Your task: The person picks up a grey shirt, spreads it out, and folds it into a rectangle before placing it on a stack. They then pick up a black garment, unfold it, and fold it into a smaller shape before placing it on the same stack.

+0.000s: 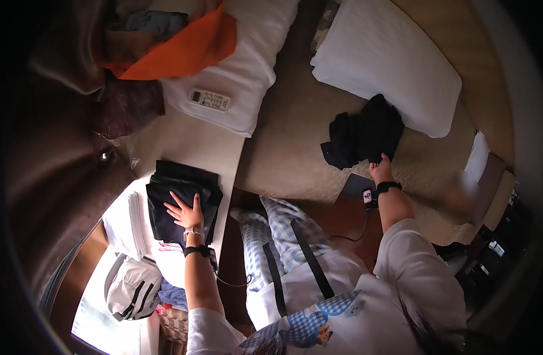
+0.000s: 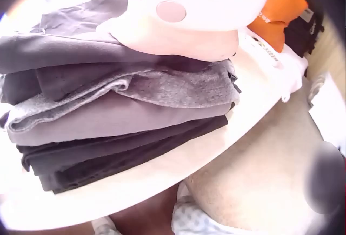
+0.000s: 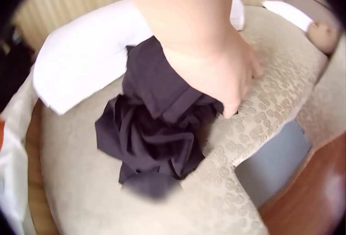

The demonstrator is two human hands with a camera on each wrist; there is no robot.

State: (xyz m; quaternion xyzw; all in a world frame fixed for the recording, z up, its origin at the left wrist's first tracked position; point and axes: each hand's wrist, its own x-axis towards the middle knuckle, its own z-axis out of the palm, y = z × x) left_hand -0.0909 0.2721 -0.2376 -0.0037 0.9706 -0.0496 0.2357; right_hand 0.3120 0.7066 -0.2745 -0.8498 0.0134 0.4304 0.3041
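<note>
My left hand (image 1: pixel 186 212) lies with spread fingers on top of a stack of folded dark clothes (image 1: pixel 160 228) on the pale tabletop (image 1: pixel 226 204). The left wrist view shows black, purplish and grey folded layers (image 2: pixel 124 119) in that stack, the fingers mostly hidden behind the wristband. Over on the beige patterned sofa (image 1: pixel 295 142), my right hand (image 1: pixel 382 170) grips the near edge of a crumpled black garment (image 1: pixel 372 127). Seen from the right wrist, the hand (image 3: pixel 216 67) has its fingers curled at the side of the bunched black cloth (image 3: pixel 157 127).
A white pillow (image 1: pixel 390 65) lies behind the black garment. On the table's far end are a white cloth (image 1: pixel 248 89), a remote control (image 1: pixel 210 100) and an orange bag (image 1: pixel 177 53). A white backpack (image 1: pixel 132 287) sits at the near left, beside folded white cloth (image 1: pixel 125 222).
</note>
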